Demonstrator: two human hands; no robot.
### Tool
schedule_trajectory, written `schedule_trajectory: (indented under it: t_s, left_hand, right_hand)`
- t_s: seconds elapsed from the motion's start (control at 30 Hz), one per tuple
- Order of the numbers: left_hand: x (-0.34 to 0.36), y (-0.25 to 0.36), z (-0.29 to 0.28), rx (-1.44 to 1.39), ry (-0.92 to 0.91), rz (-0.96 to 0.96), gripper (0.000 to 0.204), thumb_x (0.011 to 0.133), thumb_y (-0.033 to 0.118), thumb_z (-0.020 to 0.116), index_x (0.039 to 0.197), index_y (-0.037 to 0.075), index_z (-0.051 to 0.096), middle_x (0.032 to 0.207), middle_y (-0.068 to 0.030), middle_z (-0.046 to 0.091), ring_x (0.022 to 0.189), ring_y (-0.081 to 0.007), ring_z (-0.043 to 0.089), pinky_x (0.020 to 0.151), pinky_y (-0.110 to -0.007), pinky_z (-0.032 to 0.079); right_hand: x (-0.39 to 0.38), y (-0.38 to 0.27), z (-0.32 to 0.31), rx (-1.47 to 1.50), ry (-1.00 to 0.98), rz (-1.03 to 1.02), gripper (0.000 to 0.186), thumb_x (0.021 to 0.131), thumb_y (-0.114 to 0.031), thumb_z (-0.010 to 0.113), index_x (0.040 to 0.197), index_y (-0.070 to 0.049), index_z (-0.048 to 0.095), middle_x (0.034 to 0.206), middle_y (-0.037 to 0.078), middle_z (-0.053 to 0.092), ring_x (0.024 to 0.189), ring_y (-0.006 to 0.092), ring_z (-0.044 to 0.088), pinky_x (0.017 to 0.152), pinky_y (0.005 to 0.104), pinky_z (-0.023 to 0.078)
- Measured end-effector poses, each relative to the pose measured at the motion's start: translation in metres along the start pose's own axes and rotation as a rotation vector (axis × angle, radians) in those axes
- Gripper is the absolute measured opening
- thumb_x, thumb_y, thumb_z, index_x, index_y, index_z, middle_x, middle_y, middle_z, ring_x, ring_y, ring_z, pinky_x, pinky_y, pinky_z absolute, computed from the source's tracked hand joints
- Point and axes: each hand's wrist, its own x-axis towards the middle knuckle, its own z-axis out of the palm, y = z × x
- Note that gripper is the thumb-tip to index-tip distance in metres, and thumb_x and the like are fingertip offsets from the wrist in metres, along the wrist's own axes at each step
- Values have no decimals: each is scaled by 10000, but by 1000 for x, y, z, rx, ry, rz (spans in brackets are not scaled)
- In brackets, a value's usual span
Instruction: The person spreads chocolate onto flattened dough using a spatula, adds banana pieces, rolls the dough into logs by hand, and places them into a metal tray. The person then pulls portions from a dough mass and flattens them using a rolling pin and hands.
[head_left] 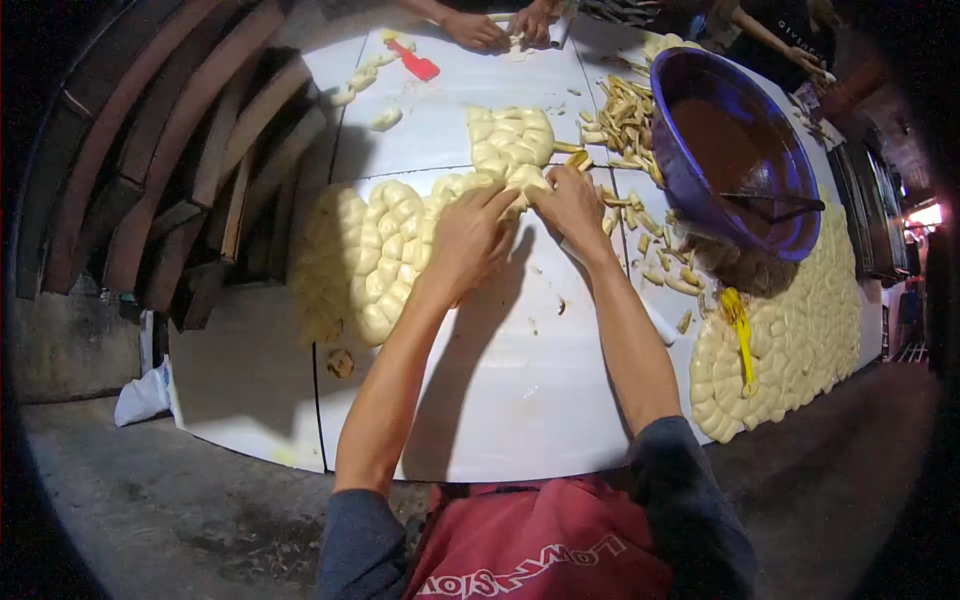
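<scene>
My left hand (470, 238) and my right hand (574, 208) meet over the white table, fingers bent and pressed together around a small piece of pale dough (523, 184). Both hands are closed on it, though the fingertips are partly hidden. Rows of smooth, filled-looking dough pieces (393, 250) lie packed to the left of my left hand. Another block of dough pieces (510, 138) sits just beyond my hands. Close to my right hand are loose yellowish strips (625, 120) that look like cut banana.
A purple basin (672, 150) of brown filling, with a dark utensil, stands at right. Beside it a yellow tool (740, 335) rests on more dough pieces (780, 350). A red scraper (414, 62) lies far off, near another person's hands (505, 30). Wooden trays (150, 150) are stacked left.
</scene>
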Motion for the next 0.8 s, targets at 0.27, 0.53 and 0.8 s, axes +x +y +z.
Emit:
schedule_trajectory:
  t_s: [0.27,0.53,0.8]
  left_hand:
    - [43,-30,53,344,-360,7,505,1011,275,555,1494,161,458,1604,-107,429,1494,-404,367,1150,-755,254]
    - [37,-27,42,356,-352,-59,577,993,323,586,1533,173,451,1646,-156,353,1525,-426,301,1154,-772,228]
    - [-92,15,-21,-79,-94,-79,359,970,227,648,1310,115,679,1415,-159,617,1340,-341,558,1178,-644,282]
  right_hand:
    - [-31,27,-23,1333,61,285,232,864,-186,676,1057,-61,644,1003,78,699,888,217,712,783,386,588]
    - [-118,17,-85,1338,-158,271,320,921,-160,683,1194,-100,529,1001,88,707,853,197,729,645,305,601]
    - [-250,-26,-27,1112,-784,392,420,954,-90,713,1308,-75,487,951,85,688,726,122,662,611,253,527]
